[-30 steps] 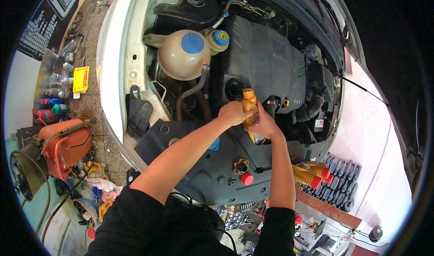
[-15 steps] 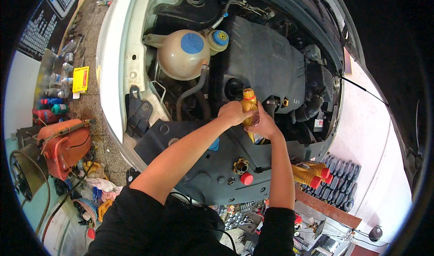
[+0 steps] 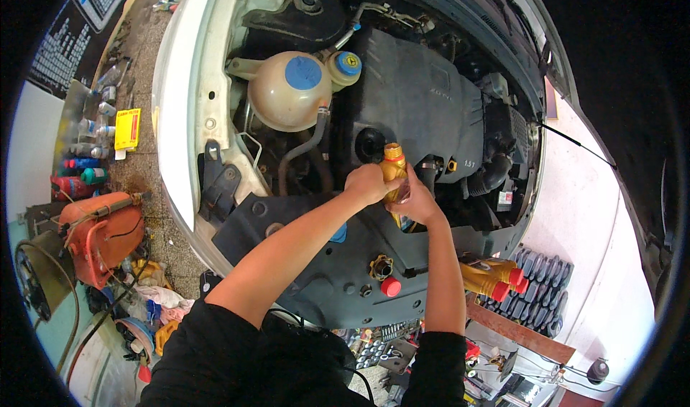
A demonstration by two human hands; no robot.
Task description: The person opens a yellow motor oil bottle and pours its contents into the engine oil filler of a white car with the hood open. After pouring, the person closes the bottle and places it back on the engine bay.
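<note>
Between my hands is a gold oil bottle (image 3: 393,168), uncapped, its neck pointing away from me beside the round black filler opening (image 3: 370,145) in the engine cover. My left hand (image 3: 367,183) closes on its left side near the neck. Lower down, the fingers of my right hand (image 3: 417,199) wrap its right side. The bottle's lower part is partly hidden by my hands. Nearer to me, a red bottle cap (image 3: 390,287) and a dark filler cap with a yellowish rim (image 3: 381,266) lie on the black front panel (image 3: 316,285).
A beige coolant tank (image 3: 277,94) with a hose stands left of the dark engine cover (image 3: 420,84). Several red-capped gold bottles (image 3: 492,276) sit at the right front. The raised hood (image 3: 618,62) hangs at the right. An orange-red container (image 3: 108,234) stands on the floor at left.
The bottle and both hands have shifted very slightly in the picture, along with the whole scene. My grip looks the same.
</note>
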